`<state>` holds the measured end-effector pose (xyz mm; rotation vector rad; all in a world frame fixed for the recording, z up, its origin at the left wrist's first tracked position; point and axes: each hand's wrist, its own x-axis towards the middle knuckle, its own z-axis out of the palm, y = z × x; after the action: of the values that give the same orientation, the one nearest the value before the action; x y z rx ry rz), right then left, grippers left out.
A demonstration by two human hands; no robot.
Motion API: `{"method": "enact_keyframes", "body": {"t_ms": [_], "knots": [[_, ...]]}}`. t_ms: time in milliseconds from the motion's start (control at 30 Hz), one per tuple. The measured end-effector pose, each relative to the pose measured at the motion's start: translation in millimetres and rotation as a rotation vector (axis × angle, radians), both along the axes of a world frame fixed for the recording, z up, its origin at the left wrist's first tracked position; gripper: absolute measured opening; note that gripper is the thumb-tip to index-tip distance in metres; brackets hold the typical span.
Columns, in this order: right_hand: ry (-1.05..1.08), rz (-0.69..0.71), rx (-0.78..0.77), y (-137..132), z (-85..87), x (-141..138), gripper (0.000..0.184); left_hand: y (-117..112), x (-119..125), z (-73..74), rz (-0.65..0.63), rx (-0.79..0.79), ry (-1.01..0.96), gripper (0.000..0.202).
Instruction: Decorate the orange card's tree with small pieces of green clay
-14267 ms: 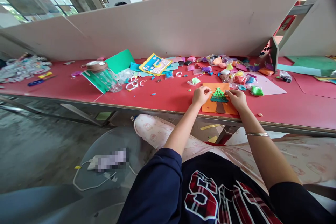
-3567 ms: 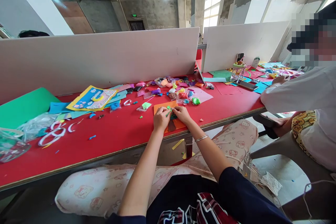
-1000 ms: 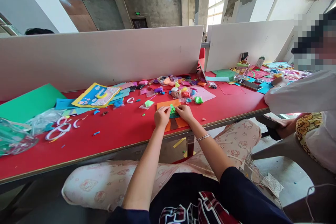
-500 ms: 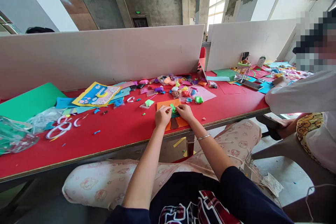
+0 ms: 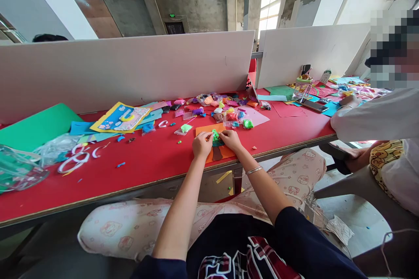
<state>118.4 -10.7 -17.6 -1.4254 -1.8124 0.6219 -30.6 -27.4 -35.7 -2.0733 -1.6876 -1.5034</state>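
Nearest, your bare forearms reach over the edge of the red table (image 5: 157, 152), with a bangle (image 5: 254, 170) on the right wrist. Beyond it lies the orange sheet (image 5: 202, 130), flat near that edge, bearing a tree: brown trunk (image 5: 217, 154), teal band (image 5: 217, 144) above, light-green pieces (image 5: 215, 134) at the top.

Your left hand (image 5: 203, 144) is at the left of these pieces, thumb and forefinger drawn together; whether a piece is pinched between them cannot be told. Your right hand (image 5: 231, 139) is at their right, fingers curled inward, tips partly hidden; their grip cannot be confirmed.

The step in hand is judged to be placing or pressing green pieces onto the treetop. The next move calls for light, level pressure, without dragging neighbouring pieces.

Farther off, a wrapped pale-green lump (image 5: 185, 129) and a bright-green lump (image 5: 248, 124) lie within reach, before mixed packets (image 5: 231, 116) and the white partition (image 5: 157, 65).
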Motion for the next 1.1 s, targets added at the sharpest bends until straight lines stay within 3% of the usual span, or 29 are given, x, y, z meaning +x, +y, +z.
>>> {"method": "enact_keyframes", "body": {"t_ms": [333,500,733,1100], "knots": [[0.002,0.005,-0.006,-0.2,-0.1,0.1,0.031,3.7,-0.6,-3.4,-0.001,0.002,-0.033,0.022],[-0.002,-0.002,-0.017,-0.3,0.5,-0.1,0.03,2.6,-0.4,-3.4,-0.009,-0.018,-0.046,0.015],[0.004,0.002,-0.018,-1.2,1.3,-0.2,0.031,2.5,-1.0,-1.7,0.018,0.004,-0.059,0.027],[-0.001,0.014,-0.01,0.1,-0.9,0.2,0.033,0.0,0.7,-0.5,0.02,-0.062,-0.106,0.01]]}}
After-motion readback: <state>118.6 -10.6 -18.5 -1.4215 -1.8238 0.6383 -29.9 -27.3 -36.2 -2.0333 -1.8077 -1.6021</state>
